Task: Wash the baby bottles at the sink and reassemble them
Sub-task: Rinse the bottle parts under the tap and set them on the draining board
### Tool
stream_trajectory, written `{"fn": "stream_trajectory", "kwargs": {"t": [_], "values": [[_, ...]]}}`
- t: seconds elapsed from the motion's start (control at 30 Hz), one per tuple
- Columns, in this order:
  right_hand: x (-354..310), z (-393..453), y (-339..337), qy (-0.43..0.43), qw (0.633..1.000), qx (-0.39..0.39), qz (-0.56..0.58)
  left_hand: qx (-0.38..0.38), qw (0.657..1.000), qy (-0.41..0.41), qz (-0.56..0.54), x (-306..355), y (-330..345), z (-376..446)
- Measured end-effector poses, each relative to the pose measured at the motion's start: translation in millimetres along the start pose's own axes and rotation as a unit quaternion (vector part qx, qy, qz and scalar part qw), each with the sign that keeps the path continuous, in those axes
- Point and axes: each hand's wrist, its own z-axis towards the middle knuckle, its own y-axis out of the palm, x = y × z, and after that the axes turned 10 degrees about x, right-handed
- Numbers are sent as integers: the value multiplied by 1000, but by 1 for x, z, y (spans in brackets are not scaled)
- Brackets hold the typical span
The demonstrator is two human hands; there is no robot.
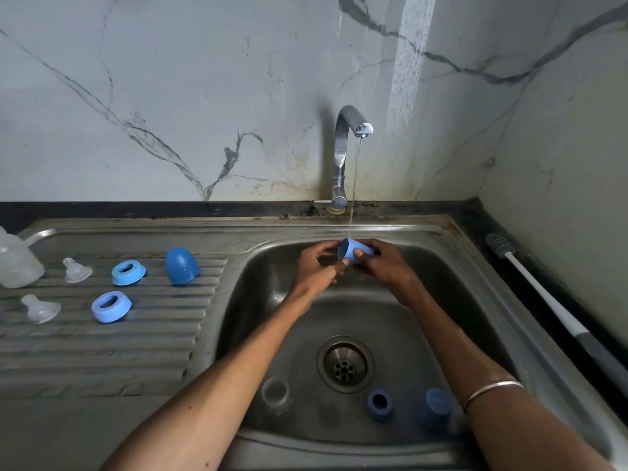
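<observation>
Blue cap (353,250) sits under the water stream from the tap (343,154), above the sink (441,300) basin, gripped by both hands: left hand (314,266) and right hand (384,263) curl around it. Left of the sink on the drainboard: another blue cap (181,265), two blue rings (128,272), two clear nipples (76,270), a clear bottle (15,261); bottle brush (543,300) right of it.

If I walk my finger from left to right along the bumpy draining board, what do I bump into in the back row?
Clear bottle → clear teat → light blue screw ring → dark blue dome cap, then the sink basin.
</observation>
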Motion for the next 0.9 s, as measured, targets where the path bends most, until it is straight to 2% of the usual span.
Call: {"fn": "stream_trajectory", "kwargs": {"t": [0.2,0.47,0.63,0.73,0.9], "values": [[-4,-3,-3,24,999,14,21,-4,1000,-2,-6,2,5,-1],[4,0,-10,20,1000,-18,12,2,1000,4,0,3,2,-1],[2,2,-7,43,995,38,84,-22,997,-66,-24,6,2,-2],[-1,-2,-1,8,995,41,95,-65,988,-127,-60,6,2,-4],[-13,-13,11,-118,990,68,-37,-73,985,-151,-43,4,-1,-3]]}}
